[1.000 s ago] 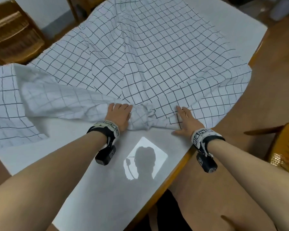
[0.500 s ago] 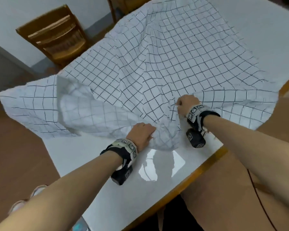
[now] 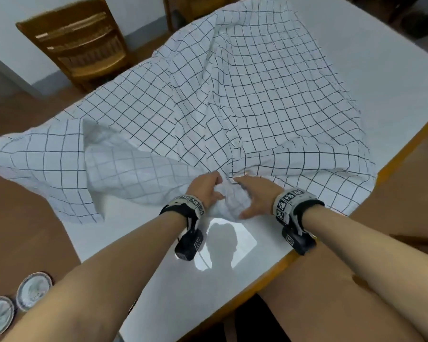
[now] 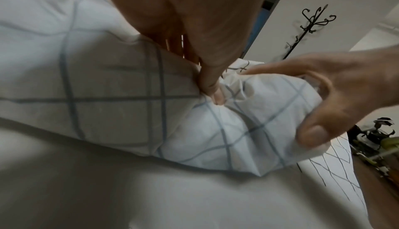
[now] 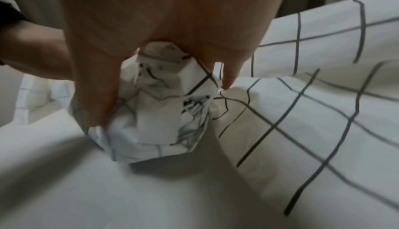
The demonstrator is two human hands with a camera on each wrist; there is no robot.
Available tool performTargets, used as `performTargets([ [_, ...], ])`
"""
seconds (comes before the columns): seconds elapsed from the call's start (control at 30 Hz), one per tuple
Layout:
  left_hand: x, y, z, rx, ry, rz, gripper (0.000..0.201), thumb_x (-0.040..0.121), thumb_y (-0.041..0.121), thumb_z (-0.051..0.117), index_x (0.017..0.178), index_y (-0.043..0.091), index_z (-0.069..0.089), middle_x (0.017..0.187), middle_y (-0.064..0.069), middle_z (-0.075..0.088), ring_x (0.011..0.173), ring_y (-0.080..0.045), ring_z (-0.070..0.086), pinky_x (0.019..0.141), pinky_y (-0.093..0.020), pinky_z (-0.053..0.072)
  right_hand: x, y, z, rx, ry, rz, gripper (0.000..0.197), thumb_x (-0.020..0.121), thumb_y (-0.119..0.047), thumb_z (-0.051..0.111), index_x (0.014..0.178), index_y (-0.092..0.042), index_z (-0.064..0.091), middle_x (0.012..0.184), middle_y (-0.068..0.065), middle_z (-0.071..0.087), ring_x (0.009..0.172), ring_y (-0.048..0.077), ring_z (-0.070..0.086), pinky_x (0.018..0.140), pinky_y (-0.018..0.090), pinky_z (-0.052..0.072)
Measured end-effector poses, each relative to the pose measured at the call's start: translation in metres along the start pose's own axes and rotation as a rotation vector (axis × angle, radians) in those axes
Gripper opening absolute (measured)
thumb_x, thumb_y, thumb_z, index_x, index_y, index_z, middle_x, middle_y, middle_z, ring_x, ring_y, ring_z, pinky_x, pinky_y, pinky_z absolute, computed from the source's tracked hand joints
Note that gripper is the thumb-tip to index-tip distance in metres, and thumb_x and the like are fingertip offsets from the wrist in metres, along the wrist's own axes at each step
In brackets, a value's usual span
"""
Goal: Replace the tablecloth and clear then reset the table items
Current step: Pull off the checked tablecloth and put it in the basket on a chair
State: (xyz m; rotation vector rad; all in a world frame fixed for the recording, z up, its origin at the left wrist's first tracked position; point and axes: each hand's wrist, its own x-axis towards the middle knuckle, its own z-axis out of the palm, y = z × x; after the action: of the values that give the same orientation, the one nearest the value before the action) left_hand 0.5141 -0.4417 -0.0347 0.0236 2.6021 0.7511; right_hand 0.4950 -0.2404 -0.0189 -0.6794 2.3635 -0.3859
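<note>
A white tablecloth with a dark grid [image 3: 245, 95] lies rumpled over the white table [image 3: 158, 280], its left end hanging past the table's left edge. Its near part is gathered into a bunch [image 3: 229, 202] at the front of the table. My left hand [image 3: 205, 187] grips the left side of that bunch, thumb pressed into the folds [image 4: 213, 94]. My right hand [image 3: 255, 196] is curled round the right side, thumb and fingers wrapped on the wad [image 5: 155, 106]. Both hands sit close together, almost touching.
A wooden chair [image 3: 77, 43] stands beyond the table's far left corner. Two small patterned plates [image 3: 17, 299] lie low at the left, beside my left forearm. The table's wooden edge [image 3: 405, 154] runs along the right. Bare white tabletop shows in front of the bunch.
My hands went from lying apart on the cloth to gripping it and drawing together. The near edge of the cloth is now gathered into one bunch between them.
</note>
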Motion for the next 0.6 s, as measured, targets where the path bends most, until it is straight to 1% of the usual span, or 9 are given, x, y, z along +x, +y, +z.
performTargets([
  [0.1, 0.004, 0.001, 0.000, 0.032, 0.027, 0.029, 0.037, 0.078, 0.027, 0.077, 0.104, 0.016, 0.054, 0.098, -0.001, 0.059, 0.088, -0.020, 0.052, 0.070, -0.028, 0.035, 0.004, 0.001, 0.006, 0.069, 0.060, 0.034, 0.071, 0.076, -0.038, 0.075, 0.140, -0.023, 0.047, 0.132, 0.001, 0.057, 0.118, 0.023, 0.054, 0.094, 0.031, 0.043],
  [0.17, 0.002, 0.002, -0.001, 0.071, 0.097, 0.085, 0.036, 0.083, 0.026, 0.071, 0.113, 0.017, 0.055, 0.108, -0.002, 0.059, 0.100, -0.022, 0.054, 0.078, -0.030, 0.041, 0.008, 0.006, 0.007, 0.146, 0.118, 0.081, 0.049, 0.083, -0.032, 0.070, 0.130, -0.023, 0.057, 0.122, 0.004, 0.063, 0.111, 0.026, 0.058, 0.086, 0.031, 0.043],
  [0.27, -0.010, 0.000, -0.006, 0.190, 0.282, 0.377, 0.033, 0.079, 0.010, 0.064, 0.112, 0.008, 0.062, 0.111, -0.011, 0.061, 0.102, -0.032, 0.056, 0.085, -0.040, 0.046, 0.021, 0.019, 0.005, 0.372, 0.252, 0.166, 0.026, 0.086, -0.023, 0.069, 0.111, -0.015, 0.067, 0.104, 0.005, 0.068, 0.099, 0.027, 0.062, 0.077, 0.026, 0.041],
  [0.33, -0.021, -0.003, -0.008, 0.290, 0.381, 0.519, 0.037, 0.074, 0.004, 0.064, 0.111, 0.006, 0.063, 0.117, -0.013, 0.060, 0.108, -0.033, 0.055, 0.092, -0.046, 0.045, 0.026, 0.023, -0.003, 0.517, 0.256, 0.209, 0.029, 0.089, -0.021, 0.067, 0.115, -0.009, 0.065, 0.107, 0.005, 0.064, 0.099, 0.022, 0.059, 0.080, 0.024, 0.039],
  [0.43, -0.040, -0.006, -0.008, 0.463, 0.278, 0.509, 0.069, 0.074, 0.017, 0.066, 0.140, 0.010, 0.046, 0.149, -0.010, 0.040, 0.138, -0.028, 0.036, 0.114, -0.055, 0.025, 0.026, 0.026, -0.009, 0.644, 0.231, 0.292, 0.035, 0.095, -0.024, 0.061, 0.122, -0.002, 0.062, 0.109, 0.008, 0.062, 0.094, 0.017, 0.058, 0.080, 0.023, 0.042],
  [0.5, -0.045, -0.007, -0.005, 0.580, 0.165, 0.469, 0.091, 0.075, 0.025, 0.069, 0.153, 0.016, 0.023, 0.161, -0.008, 0.015, 0.148, -0.027, 0.017, 0.118, -0.056, 0.009, 0.023, 0.028, -0.003, 0.702, 0.206, 0.366, 0.036, 0.098, -0.028, 0.057, 0.119, 0.001, 0.062, 0.092, 0.006, 0.064, 0.070, 0.009, 0.061, 0.059, 0.017, 0.045],
  [0.53, -0.044, -0.005, -0.002, 0.622, 0.133, 0.456, 0.096, 0.077, 0.026, 0.069, 0.155, 0.020, 0.013, 0.163, -0.007, 0.006, 0.149, -0.026, 0.010, 0.118, -0.057, 0.002, 0.021, 0.028, 0.002, 0.730, 0.198, 0.402, 0.037, 0.098, -0.029, 0.057, 0.117, 0.002, 0.063, 0.080, 0.003, 0.062, 0.059, 0.007, 0.058, 0.047, 0.013, 0.042],
  [0.57, -0.040, -0.004, 0.004, 0.644, 0.114, 0.446, 0.098, 0.080, 0.022, 0.068, 0.156, 0.024, 0.007, 0.163, -0.005, 0.001, 0.150, -0.025, 0.006, 0.117, -0.056, -0.003, 0.020, 0.029, 0.007, 0.754, 0.209, 0.443, 0.037, 0.097, -0.030, 0.057, 0.114, 0.002, 0.063, 0.073, 0.002, 0.059, 0.055, 0.009, 0.055, 0.042, 0.012, 0.040],
  [0.6, -0.034, -0.002, 0.009, 0.653, 0.106, 0.441, 0.096, 0.082, 0.015, 0.066, 0.156, 0.026, 0.006, 0.164, -0.004, 0.002, 0.150, -0.025, 0.005, 0.116, -0.055, -0.006, 0.018, 0.029, 0.011, 0.781, 0.241, 0.479, 0.036, 0.096, -0.031, 0.059, 0.111, 0.001, 0.064, 0.072, 0.002, 0.058, 0.057, 0.012, 0.054, 0.043, 0.014, 0.042],
])
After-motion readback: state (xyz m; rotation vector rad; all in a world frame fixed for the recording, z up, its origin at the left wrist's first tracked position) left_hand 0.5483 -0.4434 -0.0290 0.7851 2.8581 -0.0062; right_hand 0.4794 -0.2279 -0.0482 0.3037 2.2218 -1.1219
